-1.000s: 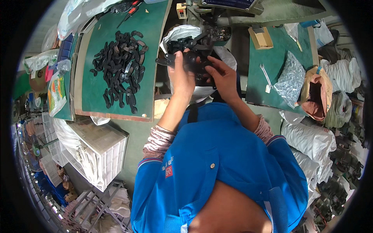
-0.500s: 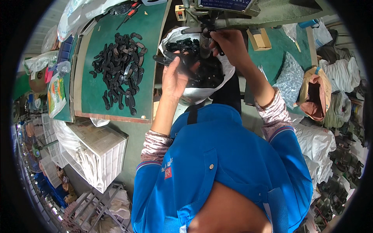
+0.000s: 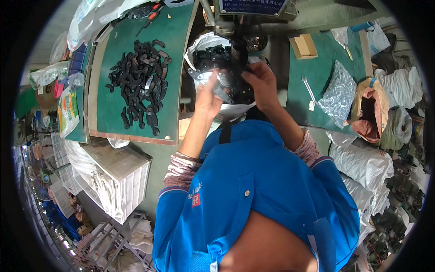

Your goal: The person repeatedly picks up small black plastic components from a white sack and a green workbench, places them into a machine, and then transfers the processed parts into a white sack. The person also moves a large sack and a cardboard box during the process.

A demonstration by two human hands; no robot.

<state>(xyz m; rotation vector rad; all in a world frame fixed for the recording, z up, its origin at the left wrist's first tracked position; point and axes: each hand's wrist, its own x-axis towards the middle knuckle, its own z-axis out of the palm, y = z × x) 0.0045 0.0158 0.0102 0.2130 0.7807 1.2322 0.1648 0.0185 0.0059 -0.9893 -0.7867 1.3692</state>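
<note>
Over 1 white bag [image 3: 237,109] I see the left hand [image 3: 209,96], its grip wrapped around glossy dark parts [image 3: 222,94]; the right hand [image 3: 263,86] is close beside, its grip's contents impossible to tell. Black pieces [image 3: 140,81] heap the green table [image 3: 105,106].

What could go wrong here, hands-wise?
Slip: the left hand holds black parts over the white-lined container; one could drop and mix with the loose pieces inside.

Pinch: the right hand is close below the metal machine; if that moved, fingers might get caught. Whether it can move isn't visible.
</note>
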